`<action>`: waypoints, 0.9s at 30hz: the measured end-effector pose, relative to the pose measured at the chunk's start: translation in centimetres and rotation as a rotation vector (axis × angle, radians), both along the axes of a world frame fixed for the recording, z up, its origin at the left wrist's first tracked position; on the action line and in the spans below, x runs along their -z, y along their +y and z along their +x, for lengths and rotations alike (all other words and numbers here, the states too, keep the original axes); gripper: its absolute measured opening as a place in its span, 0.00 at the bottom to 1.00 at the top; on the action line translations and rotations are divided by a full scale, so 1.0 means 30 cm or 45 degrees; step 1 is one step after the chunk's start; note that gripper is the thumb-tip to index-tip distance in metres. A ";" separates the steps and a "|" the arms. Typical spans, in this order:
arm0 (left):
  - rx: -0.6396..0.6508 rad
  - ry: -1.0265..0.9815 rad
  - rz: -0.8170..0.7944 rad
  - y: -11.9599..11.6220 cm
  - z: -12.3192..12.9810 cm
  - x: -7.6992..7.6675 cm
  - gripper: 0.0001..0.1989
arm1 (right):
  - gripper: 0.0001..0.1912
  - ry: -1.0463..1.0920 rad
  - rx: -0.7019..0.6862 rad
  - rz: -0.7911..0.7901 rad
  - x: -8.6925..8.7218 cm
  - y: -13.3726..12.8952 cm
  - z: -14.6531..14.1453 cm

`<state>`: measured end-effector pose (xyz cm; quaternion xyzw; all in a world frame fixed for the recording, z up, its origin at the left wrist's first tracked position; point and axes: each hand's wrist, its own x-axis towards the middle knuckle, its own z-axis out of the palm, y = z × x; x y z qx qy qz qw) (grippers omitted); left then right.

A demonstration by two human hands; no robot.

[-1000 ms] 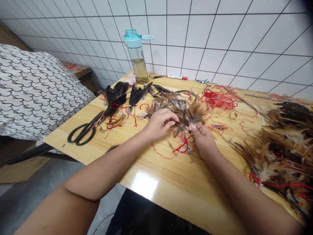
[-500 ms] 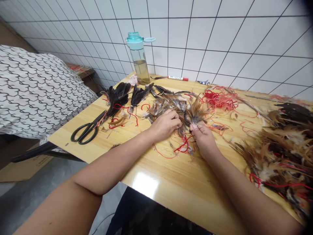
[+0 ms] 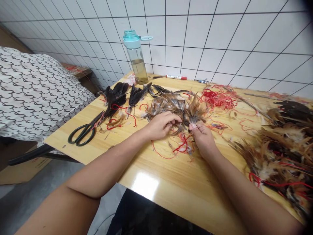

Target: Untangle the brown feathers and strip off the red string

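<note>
My right hand [image 3: 202, 134] pinches a bunch of brown feathers [image 3: 195, 111] by its quill ends, the tips fanning away from me. Just left of it, my left hand [image 3: 165, 124] reaches over the near side of a loose pile of brown and grey feathers [image 3: 166, 103]. Its fingers are stretched and slightly apart, and I see nothing held in them. Red strings [image 3: 181, 146] lie on the wooden table below both hands, among small feather scraps.
Black-handled scissors [image 3: 83, 132] lie at the left beside black feather bunches [image 3: 116, 94]. A water bottle [image 3: 136, 58] and a red-capped marker [image 3: 176, 77] are by the tiled wall. Tangled red string [image 3: 218, 99] lies behind. A large feather heap [image 3: 281, 147] covers the right side.
My left hand has drawn back slightly to the left and its curled fingers have straightened. My right hand keeps its pinch on the bunch. The view has shifted a little.
</note>
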<state>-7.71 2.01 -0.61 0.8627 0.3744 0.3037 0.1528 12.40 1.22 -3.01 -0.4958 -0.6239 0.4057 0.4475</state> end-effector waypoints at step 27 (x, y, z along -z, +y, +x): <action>-0.129 -1.091 -0.934 -0.035 0.092 -0.004 0.16 | 0.11 -0.285 0.002 0.117 0.018 -0.003 -0.013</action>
